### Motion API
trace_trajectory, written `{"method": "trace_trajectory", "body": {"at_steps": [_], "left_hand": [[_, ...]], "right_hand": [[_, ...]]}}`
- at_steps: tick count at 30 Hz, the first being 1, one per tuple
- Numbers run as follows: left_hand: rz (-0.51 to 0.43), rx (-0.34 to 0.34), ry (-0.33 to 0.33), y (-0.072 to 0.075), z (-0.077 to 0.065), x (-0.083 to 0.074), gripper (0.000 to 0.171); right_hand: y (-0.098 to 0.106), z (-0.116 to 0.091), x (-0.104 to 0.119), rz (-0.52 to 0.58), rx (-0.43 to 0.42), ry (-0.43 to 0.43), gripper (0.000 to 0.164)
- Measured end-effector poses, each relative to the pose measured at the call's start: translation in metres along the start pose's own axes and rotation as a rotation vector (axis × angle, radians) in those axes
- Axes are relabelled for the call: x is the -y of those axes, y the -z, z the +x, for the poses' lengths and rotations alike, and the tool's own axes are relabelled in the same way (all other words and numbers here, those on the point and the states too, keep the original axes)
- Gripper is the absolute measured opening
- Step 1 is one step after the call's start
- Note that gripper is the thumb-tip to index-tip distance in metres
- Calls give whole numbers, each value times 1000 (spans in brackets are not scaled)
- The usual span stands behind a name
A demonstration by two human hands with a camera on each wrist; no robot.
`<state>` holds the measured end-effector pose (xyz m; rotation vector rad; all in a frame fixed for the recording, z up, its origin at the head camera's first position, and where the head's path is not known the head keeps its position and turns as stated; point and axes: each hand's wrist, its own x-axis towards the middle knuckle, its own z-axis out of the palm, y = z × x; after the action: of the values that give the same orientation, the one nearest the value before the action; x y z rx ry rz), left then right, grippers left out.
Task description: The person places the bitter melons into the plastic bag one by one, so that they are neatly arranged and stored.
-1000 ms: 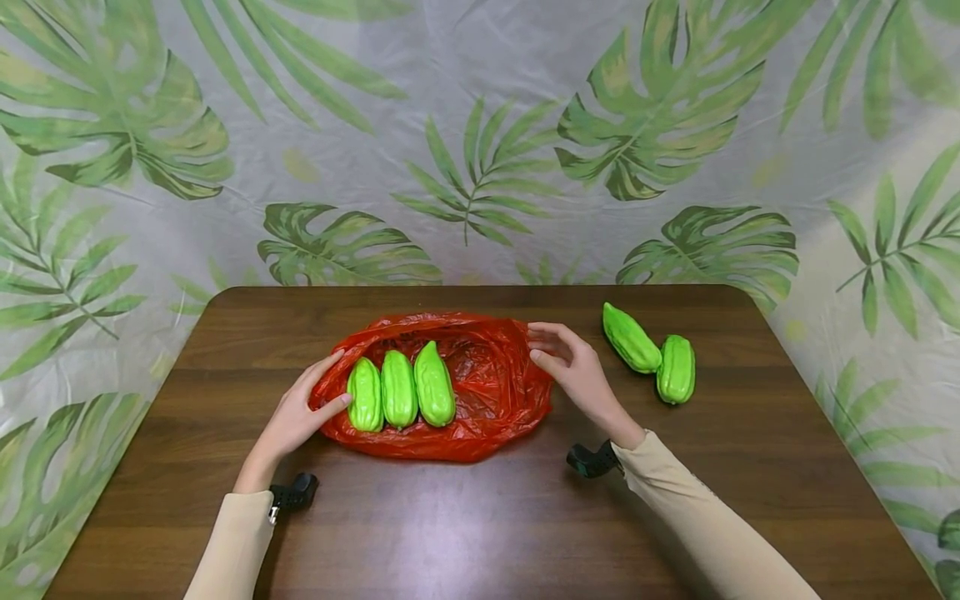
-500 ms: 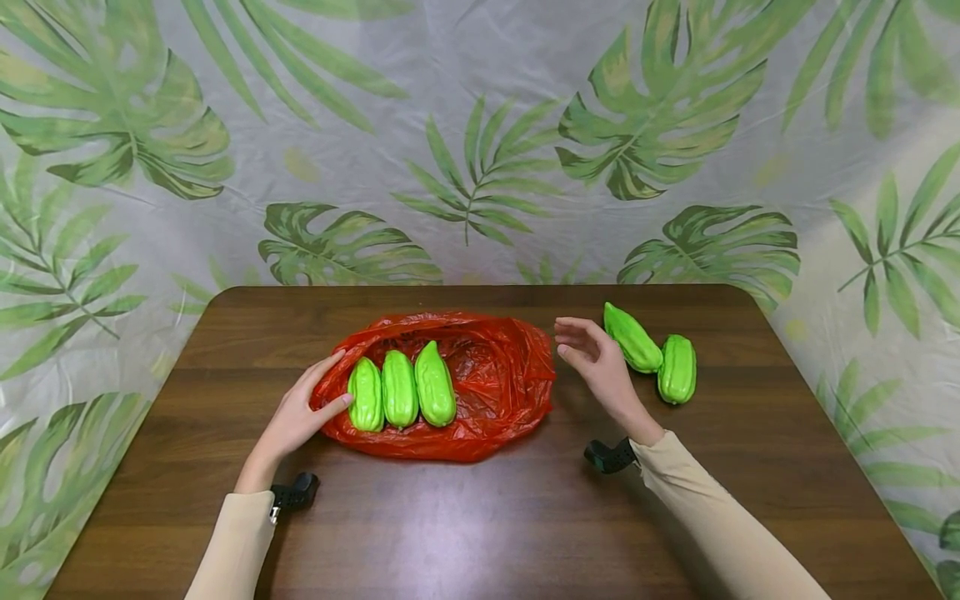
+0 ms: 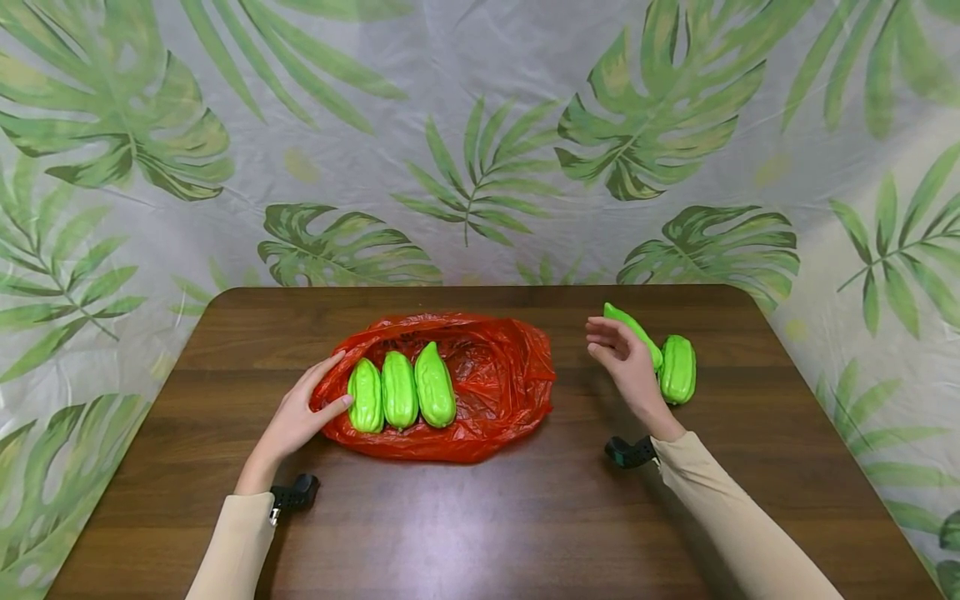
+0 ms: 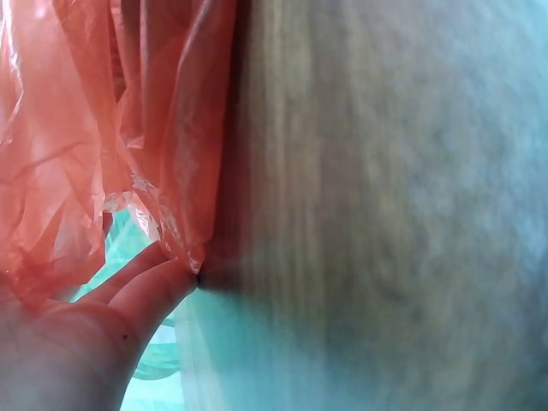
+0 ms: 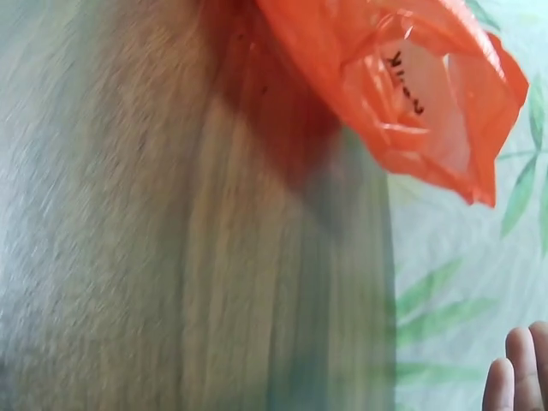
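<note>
Nearest, two pale sleeves (image 3: 236, 542) come in over the brown table (image 3: 360, 533), a black camera (image 3: 296, 492) at each wrist. The left hand (image 3: 298, 408) is spread partway, holding the left rim of a red bag (image 3: 498, 417) between thumb and fingers. The right hand (image 3: 628, 367) has nothing in its loosely bent fingers; whether it touches the slanted gourd (image 3: 647, 340) behind it I cannot tell. Three green gourds (image 3: 400, 390) lie side by side in the bag's left half. An upright-lying gourd (image 3: 678, 371) touches the slanted one. Farthest back hangs a leaf-printed cloth (image 3: 480, 125).
</note>
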<state>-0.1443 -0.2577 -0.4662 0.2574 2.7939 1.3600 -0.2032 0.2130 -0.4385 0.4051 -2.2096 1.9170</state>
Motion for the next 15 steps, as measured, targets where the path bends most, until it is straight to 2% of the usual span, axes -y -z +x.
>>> {"method": "trace_trajectory", "body": {"at_steps": [15], "left_hand": [[-1,-1,-3,0,0,2,68]], "right_hand": [[25,4,-13,-66,-121,1,35]]}}
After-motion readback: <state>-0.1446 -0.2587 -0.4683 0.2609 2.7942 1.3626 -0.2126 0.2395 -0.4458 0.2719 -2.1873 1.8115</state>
